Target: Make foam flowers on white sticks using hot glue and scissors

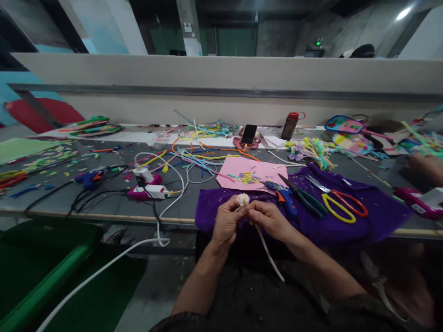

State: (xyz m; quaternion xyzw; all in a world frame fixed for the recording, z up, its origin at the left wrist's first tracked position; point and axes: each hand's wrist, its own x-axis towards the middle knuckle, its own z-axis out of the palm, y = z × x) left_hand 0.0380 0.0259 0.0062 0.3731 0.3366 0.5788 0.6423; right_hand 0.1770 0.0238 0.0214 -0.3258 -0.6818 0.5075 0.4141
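Observation:
My left hand pinches a small cream-white fuzzy coil at its fingertips, above the near edge of a purple cloth. My right hand meets it from the right and grips the same cream pipe cleaner, whose loose tail hangs down towards my lap. Both hands are closed and touch each other. Just beyond them lie a blue hot-glue gun, dark pliers and yellow-and-red scissors on the cloth.
A pink sheet with cut bits lies behind the cloth. Loose coloured pipe cleaners, a phone, a bottle, a power strip with cables and a second glue gun cover the bench. Another person's hand rests at the right.

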